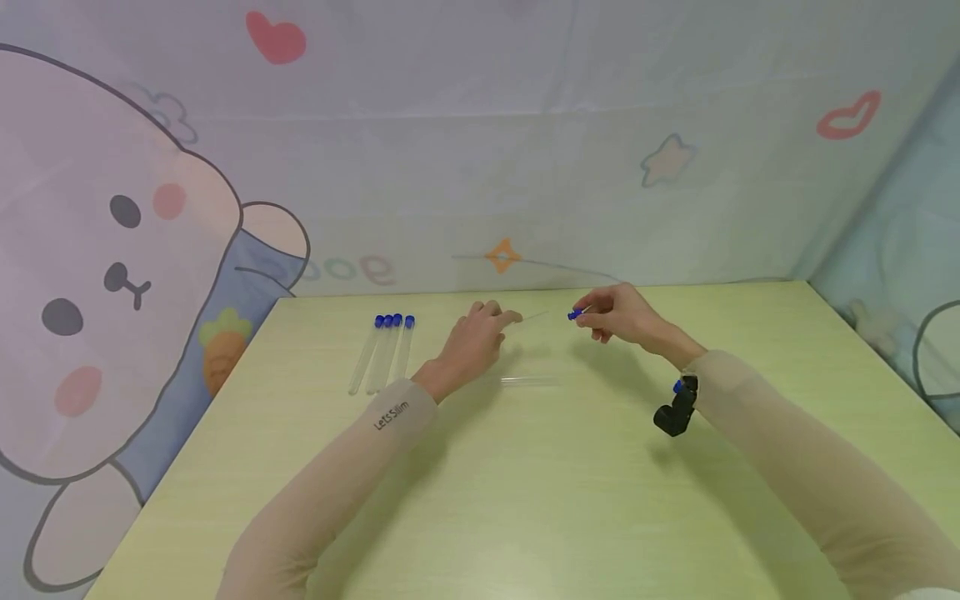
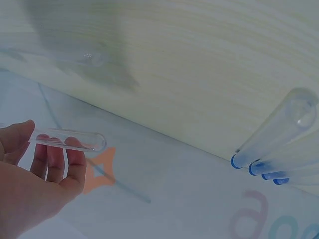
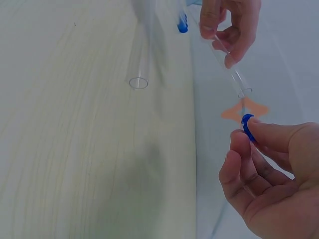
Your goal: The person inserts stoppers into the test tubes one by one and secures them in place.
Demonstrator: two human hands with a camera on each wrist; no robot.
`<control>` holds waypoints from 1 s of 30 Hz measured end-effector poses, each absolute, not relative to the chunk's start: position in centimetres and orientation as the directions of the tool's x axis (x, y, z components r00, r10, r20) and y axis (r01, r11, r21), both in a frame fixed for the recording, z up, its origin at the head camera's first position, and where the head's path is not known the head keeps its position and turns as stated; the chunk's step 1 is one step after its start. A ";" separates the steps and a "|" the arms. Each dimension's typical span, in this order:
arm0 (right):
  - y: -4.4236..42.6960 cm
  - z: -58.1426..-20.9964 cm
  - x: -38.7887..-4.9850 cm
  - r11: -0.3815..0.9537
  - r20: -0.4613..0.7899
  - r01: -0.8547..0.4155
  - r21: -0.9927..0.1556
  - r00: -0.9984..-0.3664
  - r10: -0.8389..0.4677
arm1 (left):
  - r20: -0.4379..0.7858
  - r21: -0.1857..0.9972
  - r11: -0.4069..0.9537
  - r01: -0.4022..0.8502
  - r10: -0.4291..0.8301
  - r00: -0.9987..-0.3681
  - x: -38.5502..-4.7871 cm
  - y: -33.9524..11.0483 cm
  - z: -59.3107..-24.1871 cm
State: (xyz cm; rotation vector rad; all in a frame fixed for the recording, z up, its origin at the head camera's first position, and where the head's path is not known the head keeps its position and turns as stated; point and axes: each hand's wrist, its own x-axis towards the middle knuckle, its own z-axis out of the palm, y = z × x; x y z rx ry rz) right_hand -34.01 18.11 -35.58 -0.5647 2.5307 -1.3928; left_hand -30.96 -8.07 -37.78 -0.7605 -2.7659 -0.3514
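Observation:
My left hand (image 1: pixel 474 337) holds a clear test tube (image 2: pixel 70 139) between thumb and fingers, above the table. In the right wrist view the tube's open mouth points toward my right hand (image 3: pixel 279 174). Between thumb and forefinger, that hand pinches a blue cap (image 3: pixel 247 127), a short gap away from the tube's mouth. A second clear tube (image 3: pixel 140 64), uncapped, lies on the table below both hands.
Several blue-capped test tubes (image 1: pixel 386 354) lie side by side on the table, left of my left hand. The pale wooden table (image 1: pixel 525 500) ends at a printed cloth backdrop (image 1: pixel 480 167). A black device (image 1: pixel 677 408) is strapped to my right wrist.

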 end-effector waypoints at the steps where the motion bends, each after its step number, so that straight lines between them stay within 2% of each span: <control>1: 18.0 -35.6 -34.0 0.490 0.015 -0.242 -0.837 -0.907 -0.421 | 0.303 0.163 0.833 0.529 0.467 -0.830 -31.0 -8.0 -37.8; 16: 16.5 -35.3 -34.1 0.478 0.085 -0.319 -0.818 -0.890 -0.448 | 0.275 0.170 0.824 0.541 0.487 -0.829 -30.9 -7.5 -37.4; 30: 16.6 -35.4 -34.0 0.408 0.091 -0.313 -0.857 -0.873 -0.479 | 0.306 0.219 0.779 0.587 0.517 -0.800 -31.4 -7.5 -37.4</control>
